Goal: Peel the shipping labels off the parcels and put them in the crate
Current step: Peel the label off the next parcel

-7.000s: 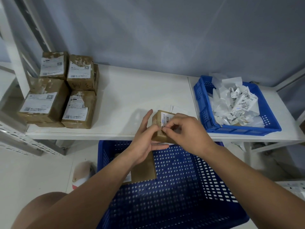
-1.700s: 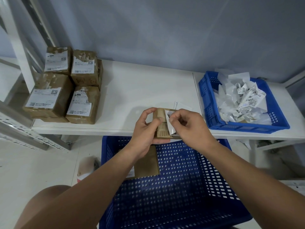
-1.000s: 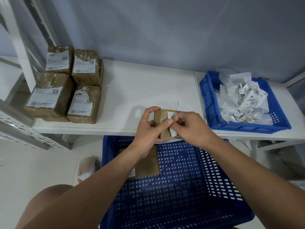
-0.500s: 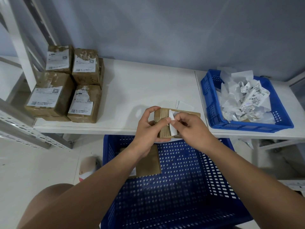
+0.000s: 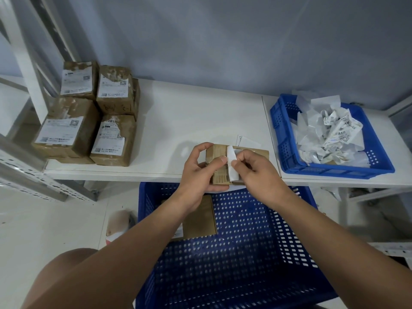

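My left hand (image 5: 198,172) grips a small brown parcel (image 5: 217,157) at the front edge of the white shelf (image 5: 189,121), thumb pressed on its top face. My right hand (image 5: 254,172) pinches the white shipping label (image 5: 231,166), which stands half peeled and folded up from the parcel. A small blue crate (image 5: 281,139) on the shelf's right holds several crumpled peeled labels (image 5: 334,132). Several labelled brown parcels (image 5: 89,126) are stacked at the shelf's left end.
A large blue perforated crate (image 5: 256,241) stands on the floor below the shelf edge, with one brown parcel (image 5: 200,219) lying in it. A loose white paper (image 5: 248,141) lies on the shelf behind the held parcel. Metal racking posts (image 5: 26,70) rise at the left.
Over the last seconds my right hand has pulled the label further off the parcel toward the right. My left hand keeps hold of the parcel in the same spot.
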